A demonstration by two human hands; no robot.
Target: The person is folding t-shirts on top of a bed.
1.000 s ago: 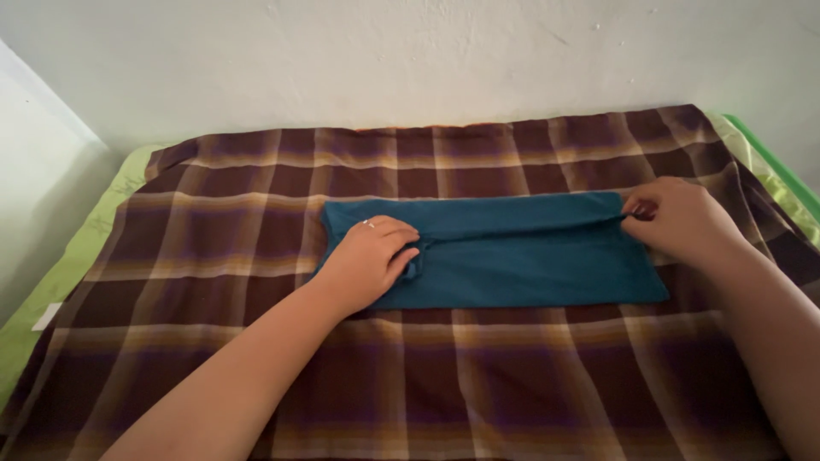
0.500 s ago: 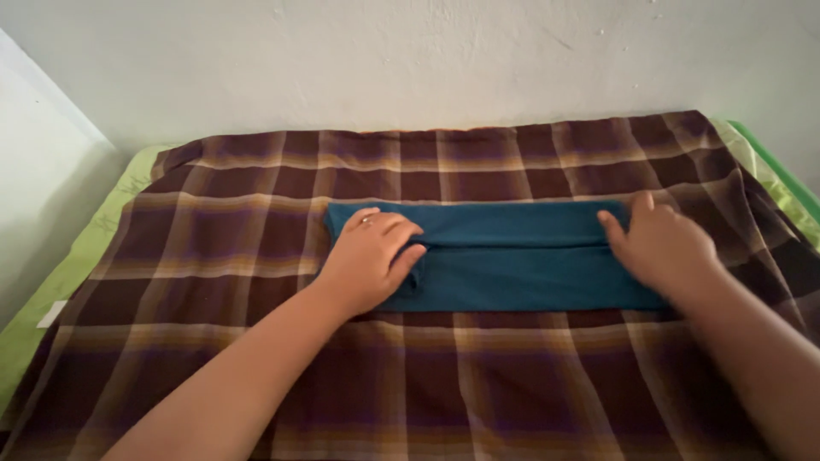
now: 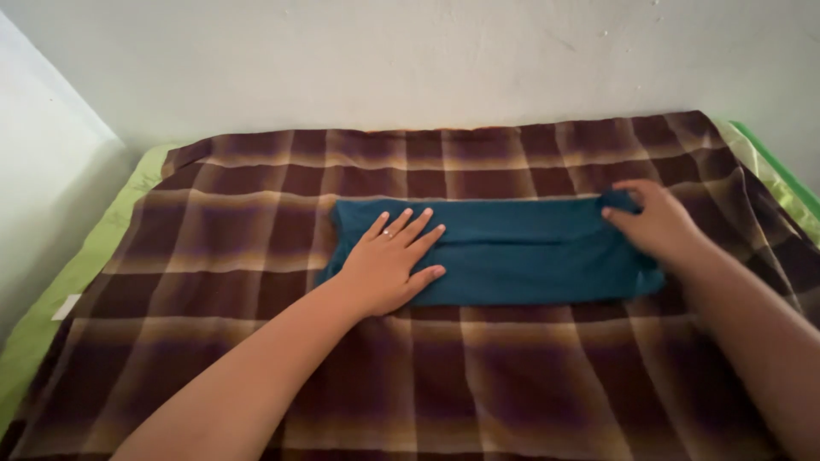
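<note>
A teal garment, folded into a long flat rectangle, lies across the middle of a brown plaid cloth. My left hand rests flat on the garment's left end, fingers spread, a ring on one finger. My right hand sits at the garment's far right corner, fingers curled around the fabric edge there.
The plaid cloth covers a bed with a green sheet showing along the left and at the right edge. A white wall runs directly behind the bed and along its left side.
My left hand has opened from a curled hold to lie flat on the garment. My right hand shifted from pressing flat to gripping the far right corner.
</note>
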